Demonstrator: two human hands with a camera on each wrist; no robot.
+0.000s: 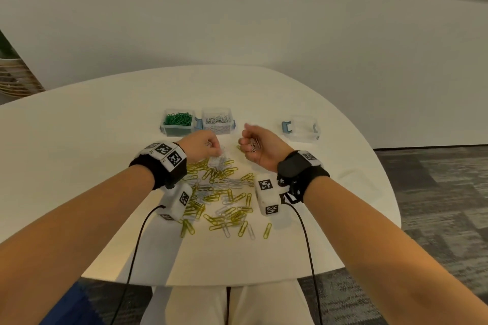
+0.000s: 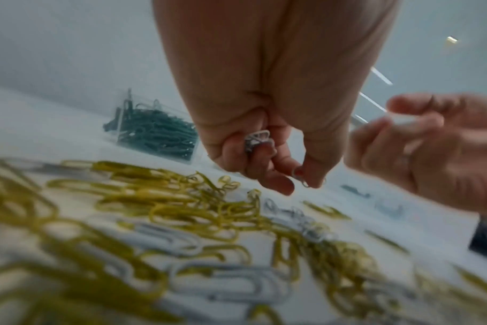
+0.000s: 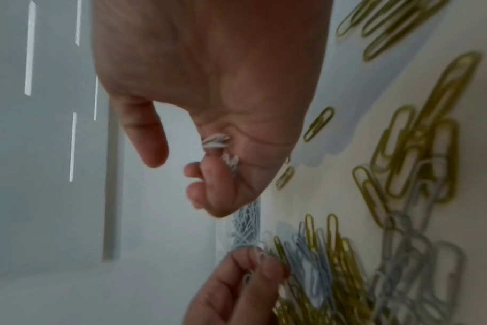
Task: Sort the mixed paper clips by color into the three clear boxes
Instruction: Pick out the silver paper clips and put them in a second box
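While both hands hover over mixed pile (image 1: 219, 192), left hand (image 1: 202, 146) and right hand (image 1: 254, 145) each curl round white clips (image 3: 216, 140); white-clip box (image 1: 217, 121) lies just beyond, between them, slightly nearer left.

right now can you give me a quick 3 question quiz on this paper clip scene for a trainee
1. True or false: the right box already holds yellow clips.
2. What colour are the clips in the right hand? A green, B white, C yellow.
3. Fill in: the pile on the table mixes yellow and ____ clips.

Key: 1 false, it looks empty. 2 B. 3 white; the left hand holds white clips too.
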